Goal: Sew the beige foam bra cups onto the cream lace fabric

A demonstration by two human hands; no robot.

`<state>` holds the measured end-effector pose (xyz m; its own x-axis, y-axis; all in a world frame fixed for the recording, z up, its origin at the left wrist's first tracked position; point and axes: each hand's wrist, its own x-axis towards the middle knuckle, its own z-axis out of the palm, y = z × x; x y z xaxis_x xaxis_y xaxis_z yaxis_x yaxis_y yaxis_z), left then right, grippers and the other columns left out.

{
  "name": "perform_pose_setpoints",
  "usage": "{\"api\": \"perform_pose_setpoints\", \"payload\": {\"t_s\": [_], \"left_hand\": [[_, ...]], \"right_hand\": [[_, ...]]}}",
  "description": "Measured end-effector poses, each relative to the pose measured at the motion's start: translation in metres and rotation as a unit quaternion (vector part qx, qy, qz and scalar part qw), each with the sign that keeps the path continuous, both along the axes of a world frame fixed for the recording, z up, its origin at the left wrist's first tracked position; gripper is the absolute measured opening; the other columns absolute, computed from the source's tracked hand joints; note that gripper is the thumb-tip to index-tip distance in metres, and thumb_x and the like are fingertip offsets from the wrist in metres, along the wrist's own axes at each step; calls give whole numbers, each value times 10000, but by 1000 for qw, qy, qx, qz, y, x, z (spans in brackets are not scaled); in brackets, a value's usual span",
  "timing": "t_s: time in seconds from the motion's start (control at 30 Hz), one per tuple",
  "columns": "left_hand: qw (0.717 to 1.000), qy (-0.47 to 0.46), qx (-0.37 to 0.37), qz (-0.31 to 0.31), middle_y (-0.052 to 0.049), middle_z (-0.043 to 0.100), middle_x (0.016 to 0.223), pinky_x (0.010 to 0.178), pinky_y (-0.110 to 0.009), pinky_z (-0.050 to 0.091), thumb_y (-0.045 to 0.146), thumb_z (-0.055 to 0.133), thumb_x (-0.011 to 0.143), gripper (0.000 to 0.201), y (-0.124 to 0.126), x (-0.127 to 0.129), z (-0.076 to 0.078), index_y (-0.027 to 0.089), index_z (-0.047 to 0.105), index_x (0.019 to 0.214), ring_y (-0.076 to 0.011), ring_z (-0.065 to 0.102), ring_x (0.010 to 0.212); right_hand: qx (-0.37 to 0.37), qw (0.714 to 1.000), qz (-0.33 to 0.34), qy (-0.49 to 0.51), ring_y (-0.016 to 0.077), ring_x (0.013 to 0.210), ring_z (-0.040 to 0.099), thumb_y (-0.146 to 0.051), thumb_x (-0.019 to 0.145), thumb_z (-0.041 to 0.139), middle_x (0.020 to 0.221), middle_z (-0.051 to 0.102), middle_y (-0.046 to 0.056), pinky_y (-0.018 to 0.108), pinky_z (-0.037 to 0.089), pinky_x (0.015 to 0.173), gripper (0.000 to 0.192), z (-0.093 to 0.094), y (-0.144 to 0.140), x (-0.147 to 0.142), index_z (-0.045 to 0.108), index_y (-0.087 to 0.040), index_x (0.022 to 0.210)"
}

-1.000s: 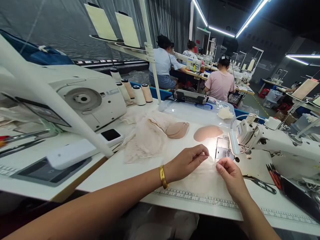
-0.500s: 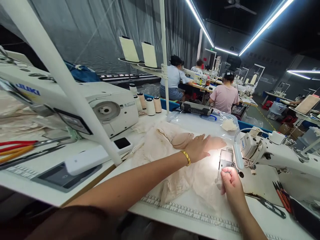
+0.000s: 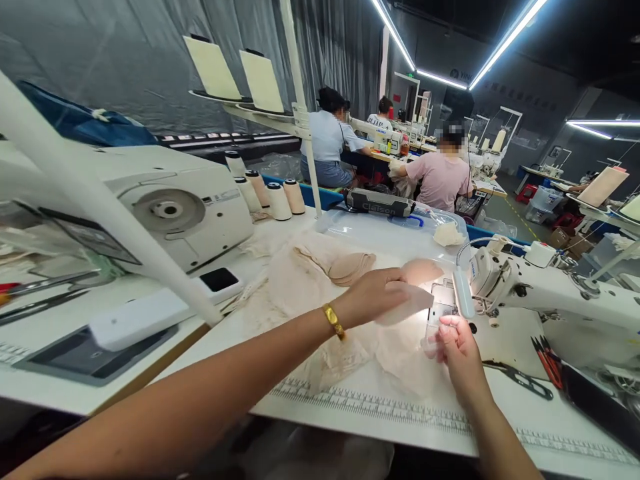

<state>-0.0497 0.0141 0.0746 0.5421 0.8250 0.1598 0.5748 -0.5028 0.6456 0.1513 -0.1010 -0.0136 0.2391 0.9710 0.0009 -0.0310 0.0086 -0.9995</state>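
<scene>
We keep the sheer beige fabric piece [image 3: 400, 350] spread on the white worktop [image 3: 240, 333] right under the lamp of the sewing machine [image 3: 545, 287], so its edge lies close to the needle plate. Our left hand [image 3: 373, 293] is curled around a pale foam cup [image 3: 407, 303], lifted just above the fabric. Our right hand [image 3: 457, 347] pinches the fabric's edge between narrow fingertips beside the presser foot. More stacked cups [image 3: 350, 267] wait near behind.
</scene>
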Motion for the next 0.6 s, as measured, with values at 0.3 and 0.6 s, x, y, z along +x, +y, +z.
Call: {"api": "perform_pose_setpoints", "payload": {"t_s": [0.3, 0.6], "left_hand": [[991, 66, -24, -112, 3, 676, 832, 698, -286, 418, 279, 597, 789, 127, -38, 14, -12, 191, 635, 873, -199, 615, 786], [928, 106, -48, -355, 53, 638, 772, 586, -217, 406, 258, 716, 773, 201, -4, 28, 3, 205, 617, 940, -139, 595, 682]], "right_hand": [[54, 995, 19, -84, 157, 720, 628, -511, 934, 630, 850, 658, -6, 300, 515, 696, 381, 8, -21, 5, 525, -248, 1189], [328, 818, -13, -473, 169, 775, 672, -143, 973, 546, 929, 718, 30, 297, 531, 687, 287, 36, -36, 3, 545, -255, 1237]]}}
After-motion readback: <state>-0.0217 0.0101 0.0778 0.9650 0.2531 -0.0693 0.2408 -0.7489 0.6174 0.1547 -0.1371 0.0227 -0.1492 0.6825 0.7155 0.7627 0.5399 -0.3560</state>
